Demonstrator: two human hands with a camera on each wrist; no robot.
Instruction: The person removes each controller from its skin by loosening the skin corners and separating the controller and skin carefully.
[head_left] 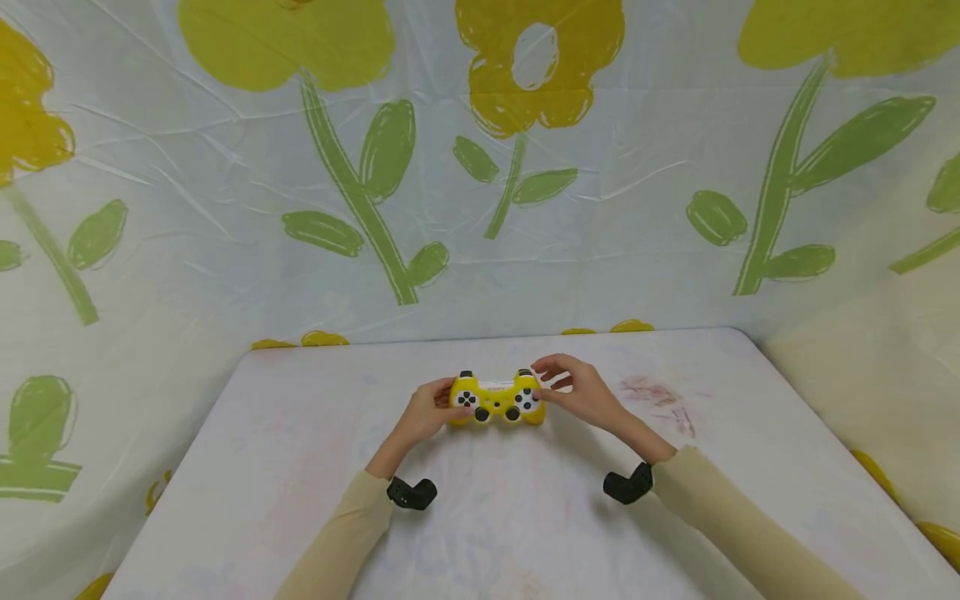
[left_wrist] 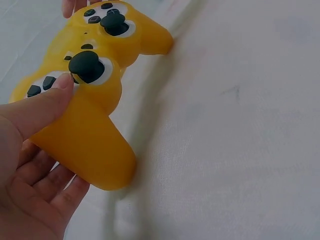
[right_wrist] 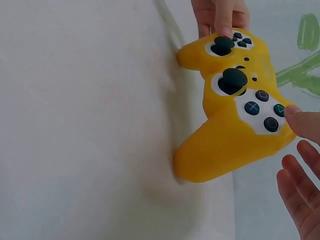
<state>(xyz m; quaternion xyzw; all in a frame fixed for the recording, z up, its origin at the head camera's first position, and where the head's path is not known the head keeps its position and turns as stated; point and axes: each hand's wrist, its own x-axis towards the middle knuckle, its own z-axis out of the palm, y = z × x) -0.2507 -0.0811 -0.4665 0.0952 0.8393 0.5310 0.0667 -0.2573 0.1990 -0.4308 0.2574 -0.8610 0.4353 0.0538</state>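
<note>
A yellow game controller (head_left: 497, 393) with black sticks and white button areas is held up by its left side, tilted, its handles near the table. My left hand (head_left: 424, 414) grips that side; in the left wrist view the thumb (left_wrist: 56, 96) lies by the direction buttons and the fingers curl underneath. On the other side is my right hand (head_left: 583, 392). Its thumb (right_wrist: 303, 124) touches the controller by the triangle button in the right wrist view, while the other visible fingers are spread, apart from the controller's grip.
The controller is above a white-covered table (head_left: 300, 467) with faint stains and a reddish mark (head_left: 660, 396) at the right. Behind and beside it hangs a white cloth (head_left: 637, 208) printed with yellow flowers and green leaves. Each wrist wears a black device (head_left: 628, 483).
</note>
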